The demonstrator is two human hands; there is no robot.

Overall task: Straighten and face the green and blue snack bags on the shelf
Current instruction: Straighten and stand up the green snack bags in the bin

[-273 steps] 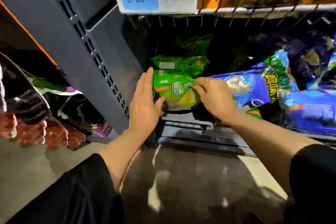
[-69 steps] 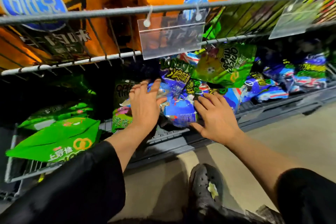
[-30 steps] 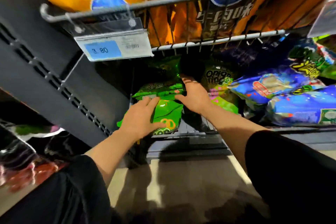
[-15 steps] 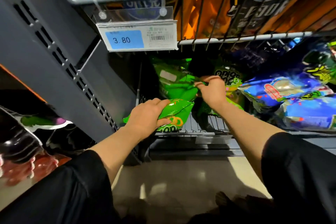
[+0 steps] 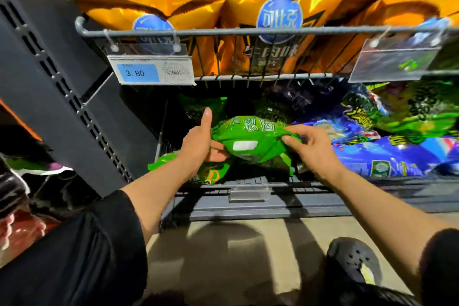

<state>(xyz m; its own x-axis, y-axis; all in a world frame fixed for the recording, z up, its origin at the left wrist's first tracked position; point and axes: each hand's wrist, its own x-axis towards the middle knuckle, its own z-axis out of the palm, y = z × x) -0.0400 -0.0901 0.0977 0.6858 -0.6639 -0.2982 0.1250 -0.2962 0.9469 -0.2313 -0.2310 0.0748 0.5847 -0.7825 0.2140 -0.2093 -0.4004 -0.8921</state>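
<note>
I hold a green snack bag (image 5: pixel 250 141) between both hands at the front of the bottom wire shelf (image 5: pixel 260 204). My left hand (image 5: pixel 198 141) grips its left end, thumb pointing up. My right hand (image 5: pixel 313 146) pinches its right corner. A white label on the bag faces me. Another green bag (image 5: pixel 166 163) lies flat on the shelf below my left hand. Blue snack bags (image 5: pixel 387 156) lie stacked to the right, with more green bags (image 5: pixel 419 112) behind them.
An upper wire shelf (image 5: pixel 248 32) full of orange bags hangs just above, with a 3.80 price tag (image 5: pixel 151 71). A dark grey slotted upright (image 5: pixel 62 97) stands at the left. My black shoe (image 5: pixel 352 266) is on the floor below.
My left hand left the flat green bag and took the left end of the bag my right hand held. That bag now sits further forward, across both hands.
</note>
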